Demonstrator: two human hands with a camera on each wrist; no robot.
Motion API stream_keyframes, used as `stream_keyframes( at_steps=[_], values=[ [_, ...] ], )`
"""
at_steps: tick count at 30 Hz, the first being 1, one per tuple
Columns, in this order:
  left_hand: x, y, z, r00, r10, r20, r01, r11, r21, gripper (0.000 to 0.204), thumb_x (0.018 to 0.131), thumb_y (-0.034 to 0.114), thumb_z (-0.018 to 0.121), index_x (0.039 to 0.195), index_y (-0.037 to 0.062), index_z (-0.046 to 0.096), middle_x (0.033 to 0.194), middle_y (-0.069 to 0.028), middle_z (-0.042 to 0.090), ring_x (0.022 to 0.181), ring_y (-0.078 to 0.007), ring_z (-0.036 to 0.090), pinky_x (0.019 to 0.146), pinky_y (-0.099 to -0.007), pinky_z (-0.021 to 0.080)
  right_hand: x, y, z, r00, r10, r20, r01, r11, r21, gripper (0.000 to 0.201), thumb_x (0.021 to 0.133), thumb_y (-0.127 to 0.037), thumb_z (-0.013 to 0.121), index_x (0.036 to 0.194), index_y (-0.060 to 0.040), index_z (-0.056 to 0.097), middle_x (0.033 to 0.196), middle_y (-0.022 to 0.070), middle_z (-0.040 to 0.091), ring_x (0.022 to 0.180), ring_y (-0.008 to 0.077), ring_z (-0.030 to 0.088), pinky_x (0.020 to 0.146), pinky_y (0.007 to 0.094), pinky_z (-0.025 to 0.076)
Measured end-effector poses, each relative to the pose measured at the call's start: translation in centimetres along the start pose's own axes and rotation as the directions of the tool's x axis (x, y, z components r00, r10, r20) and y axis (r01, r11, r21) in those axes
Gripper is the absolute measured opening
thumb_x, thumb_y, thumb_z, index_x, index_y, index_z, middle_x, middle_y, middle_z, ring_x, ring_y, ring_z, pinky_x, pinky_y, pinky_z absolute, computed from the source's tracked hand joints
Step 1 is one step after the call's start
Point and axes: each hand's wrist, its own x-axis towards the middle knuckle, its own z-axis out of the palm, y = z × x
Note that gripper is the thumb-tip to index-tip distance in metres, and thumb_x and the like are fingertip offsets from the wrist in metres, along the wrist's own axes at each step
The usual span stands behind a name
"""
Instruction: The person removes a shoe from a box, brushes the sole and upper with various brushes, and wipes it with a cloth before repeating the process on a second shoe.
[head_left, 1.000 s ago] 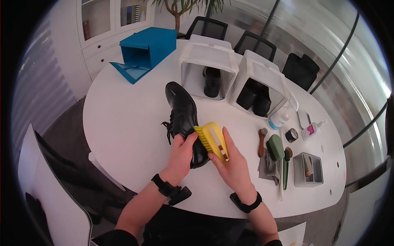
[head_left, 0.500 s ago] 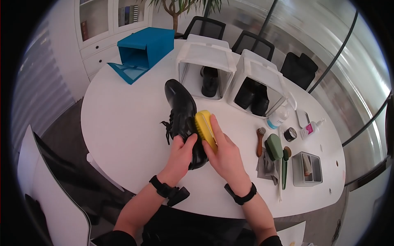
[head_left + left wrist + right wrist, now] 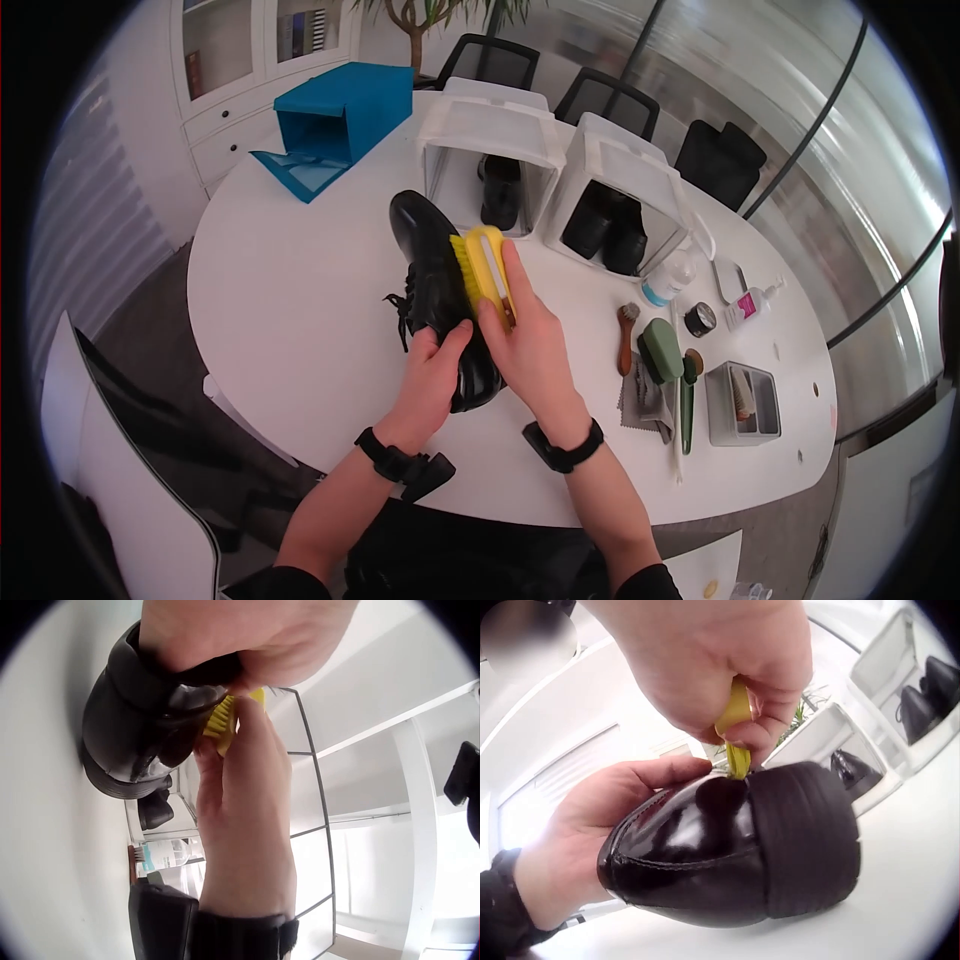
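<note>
A black lace-up leather shoe (image 3: pixel 422 235) is held over the table, its toe pointing away from me. My left hand (image 3: pixel 428 375) grips it at the ankle opening, fingers inside and thumb along the outside. In my right hand (image 3: pixel 532 345) is a yellow scrub brush (image 3: pixel 488 258), gripped by its body. Its yellow bristles (image 3: pixel 461 262) meet the right side of the shoe, just above the sole. From the right wrist, the black heel (image 3: pixel 806 840) shows up close, with the brush (image 3: pixel 736 712) pinched between fingers and thumb beyond it.
Two white boxes (image 3: pixel 490 130) with black shoes (image 3: pixel 604 230) inside stand behind, beside an open blue box (image 3: pixel 345 110). To the right lie a wooden-handled brush (image 3: pixel 627 340), a green brush (image 3: pixel 660 350), a grey cloth (image 3: pixel 645 405), bottles (image 3: pixel 670 278), a round tin (image 3: pixel 700 320) and a grey tray (image 3: pixel 740 432).
My right hand has slid the yellow brush forward along the shoe's right side, from near the heel towards the toe. The left hand keeps its hold on the shoe.
</note>
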Motion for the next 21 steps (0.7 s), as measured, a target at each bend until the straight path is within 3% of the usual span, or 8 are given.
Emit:
stream_keyframes(
  at_steps=[1, 4, 6, 9, 11, 16, 18, 21],
  values=[
    [-0.2, 0.5, 0.3, 1.000, 0.004, -0.020, -0.005, 0.996, -0.086, 0.023, 0.105, 0.023, 0.063, 0.115, 0.0024, 0.064, 0.104, 0.0001, 0.066, 0.094, -0.0049, 0.059, 0.081, -0.0242, 0.050, -0.5, -0.1, -0.5, 1.000, -0.006, 0.009, 0.006, 1.000, 0.003, 0.075, 0.097, -0.012, 0.067, 0.163, -0.0085, 0.031, 0.096, 0.0237, 0.070, 0.084, 0.0416, 0.070, 0.073, 0.0454, 0.057],
    [0.1, -0.6, -0.7, 0.997, -0.027, -0.071, 0.023, 0.998, -0.065, 0.025, 0.106, 0.024, 0.063, 0.118, 0.0013, 0.063, 0.111, -0.0018, 0.065, 0.100, -0.0070, 0.060, 0.088, -0.0255, 0.051, -2.1, -1.2, -2.4, 0.992, 0.066, 0.109, -0.059, 0.996, -0.065, 0.073, 0.097, -0.013, 0.067, 0.163, -0.0120, 0.035, 0.092, 0.0256, 0.071, 0.082, 0.0421, 0.073, 0.075, 0.0434, 0.058],
    [-0.1, -0.6, -0.4, 0.996, -0.013, -0.091, 0.008, 0.999, -0.050, 0.026, 0.106, 0.024, 0.063, 0.119, 0.0015, 0.062, 0.111, -0.0020, 0.065, 0.100, -0.0074, 0.060, 0.087, -0.0253, 0.051, -2.7, -2.2, -3.8, 0.957, 0.185, 0.224, -0.148, 0.974, -0.172, 0.073, 0.096, -0.015, 0.068, 0.162, -0.0123, 0.036, 0.088, 0.0245, 0.071, 0.079, 0.0424, 0.073, 0.073, 0.0451, 0.057],
    [-0.2, -0.7, -0.4, 0.996, 0.015, -0.092, -0.015, 1.000, -0.004, 0.029, 0.105, 0.024, 0.064, 0.122, 0.0020, 0.060, 0.112, -0.0028, 0.065, 0.101, -0.0088, 0.060, 0.087, -0.0264, 0.051, -4.0, -2.6, -5.2, 0.953, 0.152, 0.263, -0.101, 0.975, -0.196, 0.074, 0.095, -0.016, 0.068, 0.162, -0.0128, 0.037, 0.084, 0.0233, 0.070, 0.076, 0.0425, 0.071, 0.071, 0.0458, 0.056],
    [-0.2, -0.4, 0.0, 0.975, -0.015, -0.223, 0.013, 1.000, -0.011, 0.027, 0.104, 0.024, 0.065, 0.121, 0.0034, 0.060, 0.111, -0.0028, 0.065, 0.101, -0.0096, 0.061, 0.087, -0.0282, 0.052, -4.7, -2.8, -6.2, 0.945, 0.139, 0.295, -0.080, 0.976, -0.202, 0.073, 0.096, -0.015, 0.067, 0.161, -0.0106, 0.036, 0.083, 0.0228, 0.068, 0.073, 0.0424, 0.070, 0.070, 0.0469, 0.056],
    [0.3, -0.3, -1.0, 0.972, -0.087, -0.220, 0.062, 0.991, -0.119, 0.027, 0.101, 0.022, 0.068, 0.121, 0.0072, 0.058, 0.119, -0.0027, 0.063, 0.109, -0.0132, 0.061, 0.093, -0.0315, 0.052, -6.8, -3.9, -9.4, 0.910, 0.135, 0.392, -0.046, 0.972, -0.230, 0.071, 0.096, -0.015, 0.066, 0.160, -0.0101, 0.036, 0.081, 0.0210, 0.066, 0.070, 0.0418, 0.068, 0.068, 0.0480, 0.056],
    [0.5, -0.5, -1.2, 0.973, -0.082, -0.216, 0.052, 0.989, -0.140, 0.027, 0.101, 0.021, 0.068, 0.122, 0.0070, 0.057, 0.121, -0.0030, 0.063, 0.112, -0.0137, 0.061, 0.095, -0.0321, 0.052, -7.3, -4.6, -11.7, 0.828, 0.167, 0.536, -0.015, 0.961, -0.276, 0.070, 0.096, -0.017, 0.066, 0.160, -0.0109, 0.038, 0.080, 0.0194, 0.066, 0.073, 0.0410, 0.068, 0.068, 0.0479, 0.056],
    [0.2, 0.1, -0.8, 0.975, -0.099, -0.197, 0.066, 0.984, -0.167, 0.030, 0.101, 0.020, 0.068, 0.125, 0.0061, 0.056, 0.125, -0.0039, 0.063, 0.116, -0.0151, 0.061, 0.100, -0.0335, 0.051, -8.1, -3.6, -13.8, 0.786, 0.212, 0.581, -0.047, 0.957, -0.286, 0.069, 0.094, -0.019, 0.072, 0.157, -0.0133, 0.045, 0.088, 0.0202, 0.070, 0.079, 0.0394, 0.071, 0.072, 0.0440, 0.057]
  ],
)
